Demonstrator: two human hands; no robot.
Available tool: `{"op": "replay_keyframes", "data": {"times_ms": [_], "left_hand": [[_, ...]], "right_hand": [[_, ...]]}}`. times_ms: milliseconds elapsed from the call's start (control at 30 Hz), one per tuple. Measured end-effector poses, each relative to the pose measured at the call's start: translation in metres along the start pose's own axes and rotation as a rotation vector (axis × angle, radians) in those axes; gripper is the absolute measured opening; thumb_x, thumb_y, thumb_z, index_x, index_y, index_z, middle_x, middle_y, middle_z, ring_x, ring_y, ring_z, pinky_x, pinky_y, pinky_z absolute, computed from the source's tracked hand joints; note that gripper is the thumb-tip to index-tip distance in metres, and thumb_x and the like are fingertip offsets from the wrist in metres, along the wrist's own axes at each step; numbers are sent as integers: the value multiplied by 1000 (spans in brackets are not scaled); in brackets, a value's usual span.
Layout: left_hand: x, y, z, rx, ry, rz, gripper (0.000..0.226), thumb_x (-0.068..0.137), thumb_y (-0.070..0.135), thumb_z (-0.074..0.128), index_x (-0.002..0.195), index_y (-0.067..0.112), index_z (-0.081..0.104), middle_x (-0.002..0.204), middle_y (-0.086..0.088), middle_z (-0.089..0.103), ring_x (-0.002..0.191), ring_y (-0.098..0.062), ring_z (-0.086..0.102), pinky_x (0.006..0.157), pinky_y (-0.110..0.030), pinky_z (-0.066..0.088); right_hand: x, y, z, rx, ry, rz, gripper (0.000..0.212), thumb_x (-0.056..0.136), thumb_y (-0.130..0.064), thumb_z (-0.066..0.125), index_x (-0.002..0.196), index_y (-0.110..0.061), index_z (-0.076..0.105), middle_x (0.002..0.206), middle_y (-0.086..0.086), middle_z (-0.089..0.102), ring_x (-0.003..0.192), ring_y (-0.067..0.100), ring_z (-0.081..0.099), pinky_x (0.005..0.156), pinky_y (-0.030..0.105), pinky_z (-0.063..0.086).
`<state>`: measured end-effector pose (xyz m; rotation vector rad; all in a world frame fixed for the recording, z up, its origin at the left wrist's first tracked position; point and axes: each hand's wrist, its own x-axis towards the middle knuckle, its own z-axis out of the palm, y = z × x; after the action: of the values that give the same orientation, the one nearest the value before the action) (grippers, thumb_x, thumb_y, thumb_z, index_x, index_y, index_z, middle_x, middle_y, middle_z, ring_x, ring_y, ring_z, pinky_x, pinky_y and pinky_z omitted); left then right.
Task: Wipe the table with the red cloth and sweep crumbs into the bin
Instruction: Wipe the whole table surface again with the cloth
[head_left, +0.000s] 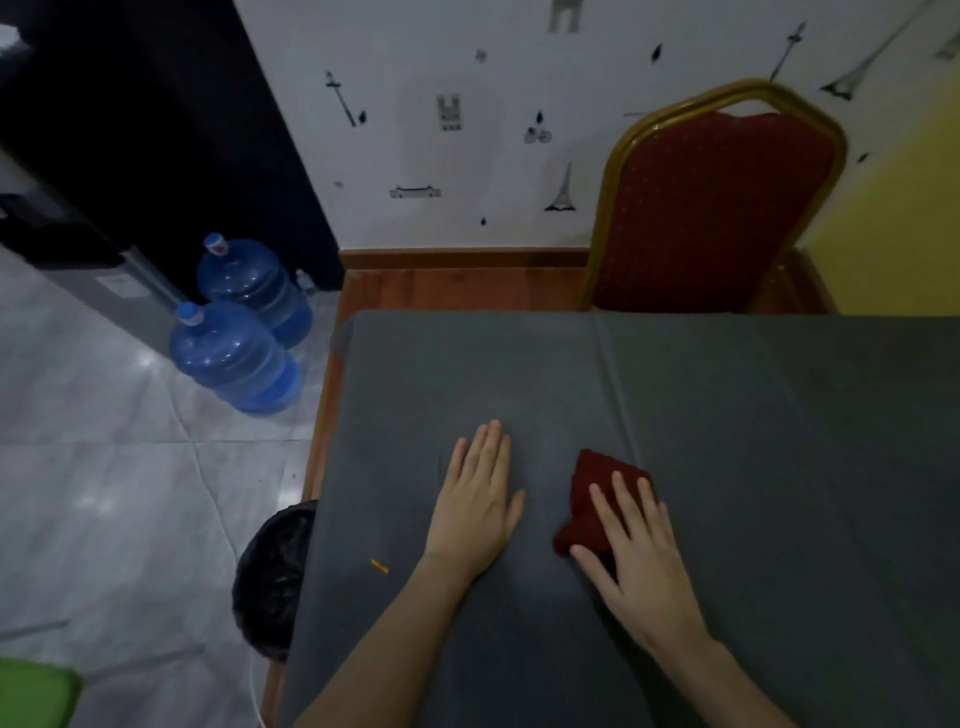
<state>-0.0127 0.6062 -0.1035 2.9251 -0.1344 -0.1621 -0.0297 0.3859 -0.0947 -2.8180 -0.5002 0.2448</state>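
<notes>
Both forearms come in from six o'clock onto the grey table (727, 415). My left hand (475, 501) lies flat, fingers together and straight, holding nothing. My right hand (636, 551) presses down on the red cloth (597, 483), fingers spread over it and thumb tucked against its near edge, more a pin than a clench.

Wiping looks to be in progress, I judge, not finished: one orange crumb (380, 566) sits at about eight o'clock from my left hand, near the table's left edge. I can make out no other crumbs (the light is dim, so small ones may escape me). The black bin (275, 571) stands on the floor at nine o'clock, partly tucked under that edge, just beyond the crumb, so a short leftward sweep should drop it in.

Room is generous: bare grey surface runs to twelve and three o'clock. A red chair (717, 208) stands past the far edge at one o'clock, and two blue water jugs (234, 358) sit on the floor at ten o'clock, well apart.
</notes>
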Motion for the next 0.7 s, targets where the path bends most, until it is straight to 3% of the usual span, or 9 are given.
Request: {"op": "replay_keyframes", "data": {"times_ms": [133, 300, 500, 600, 700], "left_hand": [[8, -8, 10, -3, 50, 4, 67, 97, 45, 31, 149, 4, 25, 159, -10, 18, 148, -20, 14, 117, -42, 15], [13, -8, 15, 9, 84, 10, 67, 96, 43, 33, 150, 5, 24, 159, -9, 18, 148, -20, 12, 120, -43, 14], [9, -5, 15, 34, 65, 14, 65, 95, 40, 31, 147, 2, 29, 158, -13, 21, 147, -24, 17, 118, -45, 14], [22, 6, 12, 6, 84, -32, 64, 91, 38, 32, 144, 2, 35, 156, -15, 27, 145, -27, 23, 117, -48, 15], [59, 37, 10, -33, 81, -21, 62, 89, 35, 33, 142, 2, 38, 154, -15, 32, 144, -27, 27, 118, -49, 19]], "right_hand": [[26, -21, 12, -22, 36, -87, 64, 95, -58, 31, 150, -26, 25, 158, 3, 20, 147, 28, 11, 115, 49, 11], [51, -3, 11, -56, 49, -134, 56, 95, -48, 38, 145, -23, 39, 154, 3, 32, 145, 26, 20, 116, 51, 17], [66, 82, -24, -58, 111, 237, 58, 92, -45, 33, 139, -13, 48, 148, 13, 42, 140, 35, 31, 114, 54, 22], [70, 130, -40, 29, 169, 440, 50, 96, -35, 47, 140, -11, 46, 150, 16, 36, 142, 37, 23, 115, 56, 19], [74, 132, -43, 160, 243, 506, 50, 93, -31, 52, 139, -12, 48, 151, 17, 34, 144, 37, 19, 116, 56, 14]]}}
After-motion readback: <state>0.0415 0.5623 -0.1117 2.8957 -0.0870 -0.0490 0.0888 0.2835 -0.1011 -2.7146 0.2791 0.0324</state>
